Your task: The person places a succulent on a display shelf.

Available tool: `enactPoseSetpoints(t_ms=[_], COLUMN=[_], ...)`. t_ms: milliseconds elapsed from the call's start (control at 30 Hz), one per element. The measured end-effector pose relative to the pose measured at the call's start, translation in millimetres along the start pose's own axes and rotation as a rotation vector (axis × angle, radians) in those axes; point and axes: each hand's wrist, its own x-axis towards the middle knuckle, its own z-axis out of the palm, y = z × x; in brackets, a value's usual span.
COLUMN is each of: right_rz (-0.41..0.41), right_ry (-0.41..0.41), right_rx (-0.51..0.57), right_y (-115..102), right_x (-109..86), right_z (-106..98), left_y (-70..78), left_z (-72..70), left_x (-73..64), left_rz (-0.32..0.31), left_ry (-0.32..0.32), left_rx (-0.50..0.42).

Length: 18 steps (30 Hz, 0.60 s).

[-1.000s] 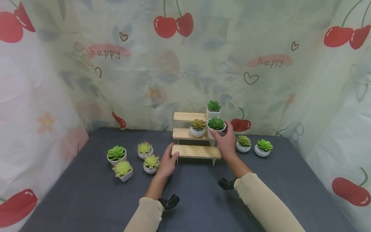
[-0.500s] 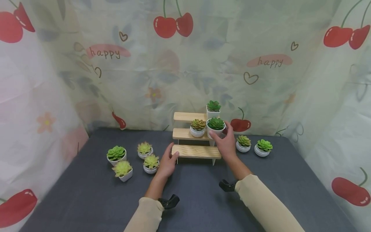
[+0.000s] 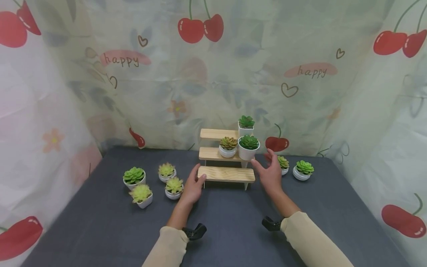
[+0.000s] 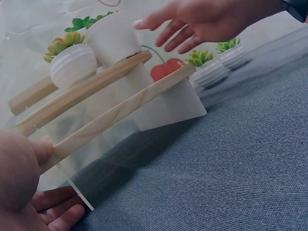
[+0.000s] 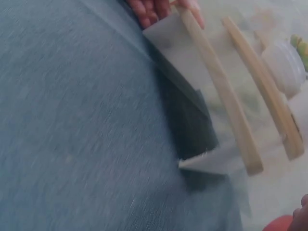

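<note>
A three-step wooden display stand [image 3: 227, 174] with pale side panels stands on the table. My left hand [image 3: 192, 188] holds its left end; in the left wrist view the thumb [image 4: 43, 149] lies at the lowest board and the fingers [image 4: 62, 211] are down by the side panel. My right hand [image 3: 271, 174], fingers apart and holding nothing, is just right of the middle step. On that step sit a dark green succulent in a white pot [image 3: 248, 147] and a brownish succulent in a ribbed pot [image 3: 228, 147]. A green succulent in a square pot [image 3: 246, 125] stands on the top step's right end.
Right of the stand are two potted succulents, one [image 3: 283, 165] partly behind my right hand, the other [image 3: 303, 170] farther right. Several more stand left, including a bright green one [image 3: 134, 178] and a yellow-green one [image 3: 174, 188]. A printed cloth [image 3: 213, 81] hangs behind the dark table [image 3: 220, 230].
My right hand has let go of the dark green succulent's white pot and moved right, away from it. The pot stays on the middle step. My left hand has kept its place.
</note>
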Motion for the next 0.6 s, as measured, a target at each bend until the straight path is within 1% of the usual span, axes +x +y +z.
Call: enactPoseSetpoints(t_ms=[200, 500, 600], right_rz=[-0.033, -0.021, -0.004], right_ry=[0.045, 0.080, 0.092], right_rx=[-0.041, -0.054, -0.073], right_y=[15.8, 34.0, 39.7], right_x=[-3.1, -9.0, -10.7], right_z=[-11.6, -28.0, -32.1], left_y=[-0.1, 1.0, 1.0], left_z=[-0.2, 0.1, 0.3], left_x=[0.3, -0.1, -0.3], left_rz=[0.005, -0.009, -0.010], left_ry=[-0.003, -0.007, -0.005], left_rx=[-0.003, -0.005, -0.002])
